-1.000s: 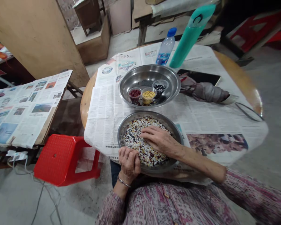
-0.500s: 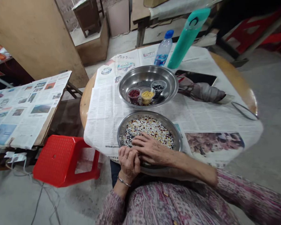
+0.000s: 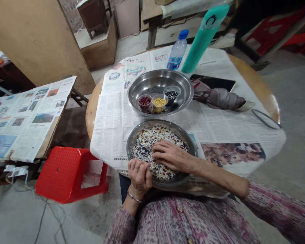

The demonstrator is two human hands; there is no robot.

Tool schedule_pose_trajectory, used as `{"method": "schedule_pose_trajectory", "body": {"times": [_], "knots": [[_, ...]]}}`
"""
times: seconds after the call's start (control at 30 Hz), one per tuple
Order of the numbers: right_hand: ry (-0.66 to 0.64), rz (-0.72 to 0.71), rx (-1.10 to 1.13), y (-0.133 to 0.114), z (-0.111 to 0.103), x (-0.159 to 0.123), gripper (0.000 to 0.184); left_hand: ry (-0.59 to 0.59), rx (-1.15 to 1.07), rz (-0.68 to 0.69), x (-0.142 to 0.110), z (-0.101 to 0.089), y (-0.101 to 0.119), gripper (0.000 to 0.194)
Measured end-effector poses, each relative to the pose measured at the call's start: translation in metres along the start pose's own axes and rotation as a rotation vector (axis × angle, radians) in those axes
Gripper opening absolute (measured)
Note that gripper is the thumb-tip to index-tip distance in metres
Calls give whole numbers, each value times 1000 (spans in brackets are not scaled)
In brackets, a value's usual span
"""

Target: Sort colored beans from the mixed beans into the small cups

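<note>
A steel bowl (image 3: 194,149) near the table's front edge holds a spread of mixed white grains and dark red, yellow and black beans (image 3: 149,139). My right hand (image 3: 174,156) reaches into it from the right, fingers bent and close together, tips down in the mix; whatever they pinch is hidden. At the bowl's front left rim, my left hand (image 3: 139,176) is curled into a fist, its contents out of sight. Behind stands a wider steel basin (image 3: 147,79) with three clear cups: red beans (image 3: 144,101), yellow beans (image 3: 159,102) and black beans (image 3: 171,94).
Newspaper (image 3: 109,125) covers the round table. Toward the back are a water bottle (image 3: 177,51) and a tall teal bottle (image 3: 204,39). A phone (image 3: 218,82) and a folded grey umbrella (image 3: 223,98) lie right of the basin. A red stool (image 3: 58,174) stands at the left.
My right hand has moved right, away from my left fist, and its fingers have gone down into the grains. My left hand has stayed at the rim.
</note>
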State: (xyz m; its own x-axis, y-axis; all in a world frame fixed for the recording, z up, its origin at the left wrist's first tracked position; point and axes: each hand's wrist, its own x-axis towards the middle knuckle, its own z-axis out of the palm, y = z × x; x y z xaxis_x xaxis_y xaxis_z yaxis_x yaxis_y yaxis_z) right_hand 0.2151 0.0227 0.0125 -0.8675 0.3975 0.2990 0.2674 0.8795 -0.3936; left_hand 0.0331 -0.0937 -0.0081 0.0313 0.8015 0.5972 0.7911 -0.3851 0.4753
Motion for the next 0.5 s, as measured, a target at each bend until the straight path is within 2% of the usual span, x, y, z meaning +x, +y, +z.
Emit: {"method": "schedule_pose_trajectory", "body": {"times": [0.17,0.5], "knots": [[83,50,17,11,6,1,16,-2,-7,-2,0,1,0,15],[125,73,4,12,9,7,16,15,-13,5,3,0,2,17]]}}
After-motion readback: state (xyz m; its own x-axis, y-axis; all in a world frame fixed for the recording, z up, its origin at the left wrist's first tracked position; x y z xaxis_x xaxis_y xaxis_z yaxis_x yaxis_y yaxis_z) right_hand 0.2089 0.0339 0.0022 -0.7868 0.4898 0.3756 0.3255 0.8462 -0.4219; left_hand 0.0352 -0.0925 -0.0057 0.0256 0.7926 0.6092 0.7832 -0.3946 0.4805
